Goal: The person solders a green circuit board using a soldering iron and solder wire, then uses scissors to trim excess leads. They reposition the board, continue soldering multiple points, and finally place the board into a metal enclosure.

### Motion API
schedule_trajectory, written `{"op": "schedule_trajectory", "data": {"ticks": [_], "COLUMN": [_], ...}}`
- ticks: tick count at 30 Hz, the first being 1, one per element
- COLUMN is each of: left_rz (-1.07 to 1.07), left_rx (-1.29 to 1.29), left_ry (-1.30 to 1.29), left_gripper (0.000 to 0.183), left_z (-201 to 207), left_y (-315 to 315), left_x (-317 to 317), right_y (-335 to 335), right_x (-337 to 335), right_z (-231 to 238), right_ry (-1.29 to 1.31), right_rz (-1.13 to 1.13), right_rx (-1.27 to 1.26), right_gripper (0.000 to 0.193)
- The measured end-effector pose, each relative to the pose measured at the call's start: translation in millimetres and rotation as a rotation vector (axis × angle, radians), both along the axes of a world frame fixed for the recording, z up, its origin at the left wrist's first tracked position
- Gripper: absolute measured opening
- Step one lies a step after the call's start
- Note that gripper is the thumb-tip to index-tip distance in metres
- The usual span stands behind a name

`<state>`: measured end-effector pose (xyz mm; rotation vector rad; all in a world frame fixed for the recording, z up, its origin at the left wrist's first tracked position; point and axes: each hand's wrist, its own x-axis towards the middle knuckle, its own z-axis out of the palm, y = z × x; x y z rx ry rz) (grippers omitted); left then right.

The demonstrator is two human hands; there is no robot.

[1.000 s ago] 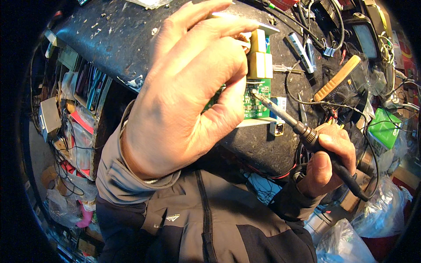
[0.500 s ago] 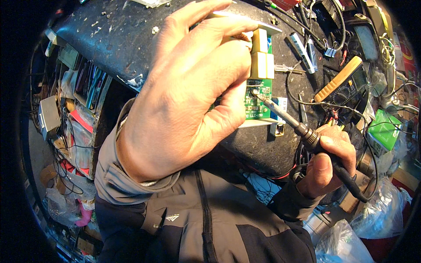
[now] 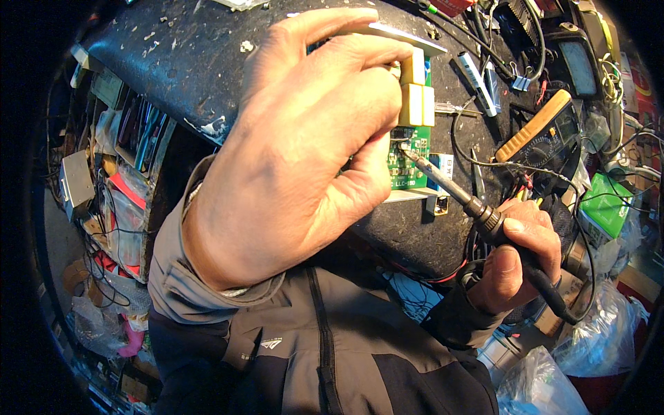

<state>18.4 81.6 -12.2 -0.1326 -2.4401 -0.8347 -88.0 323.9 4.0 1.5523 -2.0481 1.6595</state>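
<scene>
My left hand [image 3: 304, 145] is curled over a green circuit board [image 3: 418, 173], holding it above the dark bench. The fingers and palm hide most of the board; its right strip shows, with pale metal edges at top and bottom. Yellow block-shaped components [image 3: 417, 105] stand on the board beside my index finger. Gripped in my right hand [image 3: 515, 259] is a soldering iron [image 3: 460, 190], slanting up and left. Its tip meets the small parts on the board near my left thumb; exact contact is too small to tell.
Right of the board lie a white marker pen [image 3: 476, 83] and a multimeter [image 3: 550, 142] with an orange edge. Cables cross the bench [image 3: 187, 66] there. A green packet [image 3: 609, 205] and clear plastic bags [image 3: 543, 384] sit farther right. Cluttered shelves [image 3: 131, 200] stand on the left.
My left hand and the board have shifted slightly right and down. The soldering iron has moved a little with them, its tip still at the board.
</scene>
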Motion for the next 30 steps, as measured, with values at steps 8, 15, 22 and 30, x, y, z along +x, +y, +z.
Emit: {"op": "schedule_trajectory", "data": {"ticks": [8,15,22,30], "left_rz": [0.023,0.029,0.032,0.024], "left_rx": [-0.027,-0.015,-0.02,-0.039], "left_ry": [-0.036,-0.018,-0.018,-0.02], "left_gripper": [0.011,0.012,0.011,0.01], "left_z": [5.0,3.5,3.9,4.4], "left_y": [2.8,2.7,3.4,2.1], "left_x": [-1.2,-2.2,-1.3,-2.3], "right_y": [0.1,-0.6,0.0,-2.3], "right_x": [0.7,2.0,2.0,9.5], "right_z": [1.3,-0.3,0.2,3.9], "right_ry": [0.013,0.019,0.025,0.081], "right_rz": [0.007,-0.022,-0.014,-0.015], "right_rx": [0.01,-0.008,0.002,0.029], "right_gripper": [0.027,0.028,0.028,0.027]}}
